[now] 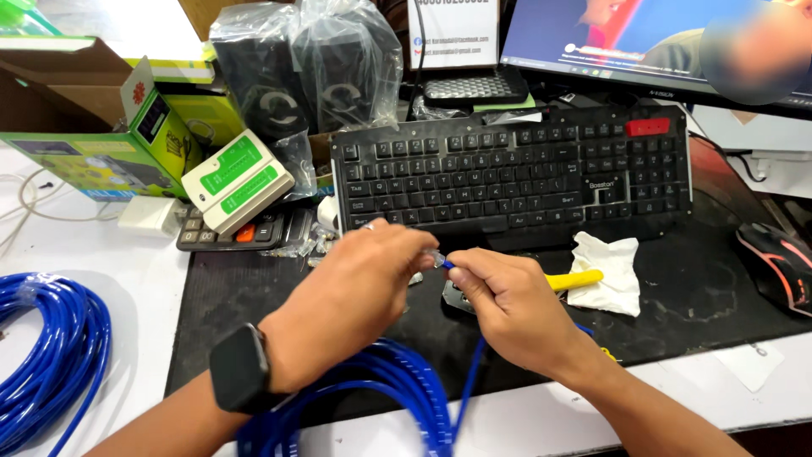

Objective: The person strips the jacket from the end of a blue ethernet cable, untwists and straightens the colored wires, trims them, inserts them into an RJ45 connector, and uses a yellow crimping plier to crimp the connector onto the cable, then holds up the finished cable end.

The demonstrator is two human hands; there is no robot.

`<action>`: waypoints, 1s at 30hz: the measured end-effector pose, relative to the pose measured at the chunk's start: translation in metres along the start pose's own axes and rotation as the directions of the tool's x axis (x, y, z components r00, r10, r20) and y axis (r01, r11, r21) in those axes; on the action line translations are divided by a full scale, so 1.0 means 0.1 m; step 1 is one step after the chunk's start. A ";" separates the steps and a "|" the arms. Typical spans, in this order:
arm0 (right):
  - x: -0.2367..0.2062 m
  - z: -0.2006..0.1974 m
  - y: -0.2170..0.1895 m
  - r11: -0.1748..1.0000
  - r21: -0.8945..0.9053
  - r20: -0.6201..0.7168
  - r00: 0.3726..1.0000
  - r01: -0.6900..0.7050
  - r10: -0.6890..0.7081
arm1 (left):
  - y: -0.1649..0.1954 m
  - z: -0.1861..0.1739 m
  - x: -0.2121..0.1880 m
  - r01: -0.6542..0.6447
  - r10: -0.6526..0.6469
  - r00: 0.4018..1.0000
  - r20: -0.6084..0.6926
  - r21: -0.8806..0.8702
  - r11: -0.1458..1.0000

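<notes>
My left hand [355, 288] pinches a small clear plastic plug [435, 257] at its fingertips. My right hand [507, 300] pinches the end of a blue cable [467, 381] right against that plug. The two hands meet above a black desk mat [677, 296], just in front of a black keyboard [507, 173]. The cable drops from my right hand into a blue coil [397, 398] under my left wrist, which wears a black watch [239, 369]. A yellow-handled tool [577, 279] lies partly hidden behind my right hand.
A second blue cable coil [51, 355] lies at the left. A white and green cable tester [237, 179] rests on a calculator [254, 230] beside loose clear plugs [306, 247]. A crumpled tissue [609, 271], a mouse [778, 264], bagged speakers [313, 72], boxes and a monitor [660, 42] surround the mat.
</notes>
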State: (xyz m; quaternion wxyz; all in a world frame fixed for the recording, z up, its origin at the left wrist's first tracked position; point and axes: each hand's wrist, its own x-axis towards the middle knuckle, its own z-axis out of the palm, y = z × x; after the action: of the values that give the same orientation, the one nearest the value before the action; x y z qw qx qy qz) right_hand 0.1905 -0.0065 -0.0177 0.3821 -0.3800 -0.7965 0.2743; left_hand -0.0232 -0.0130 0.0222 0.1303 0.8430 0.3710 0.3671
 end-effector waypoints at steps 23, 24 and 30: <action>-0.08 0.14 0.18 0.980 -0.154 0.122 0.986 0.129 -0.110 | -0.21 0.38 -0.32 0.070 -0.087 0.982 0.169 0.102 0.992; -0.09 0.16 0.20 0.975 -0.170 0.091 0.988 0.140 -0.126 | -0.21 0.41 -0.31 0.058 -0.071 0.987 0.142 0.097 0.994; -0.11 0.25 0.27 0.974 -0.173 0.009 0.989 0.145 -0.146 | -0.24 0.51 -0.30 0.072 -0.084 0.990 0.113 0.106 0.992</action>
State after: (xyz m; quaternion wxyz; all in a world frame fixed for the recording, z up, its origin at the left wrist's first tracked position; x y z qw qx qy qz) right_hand 0.1850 -0.0038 -0.0555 0.3682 -0.3528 -0.8423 0.1748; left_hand -0.0134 -0.0154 -0.0412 0.1231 0.8535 0.4137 0.2920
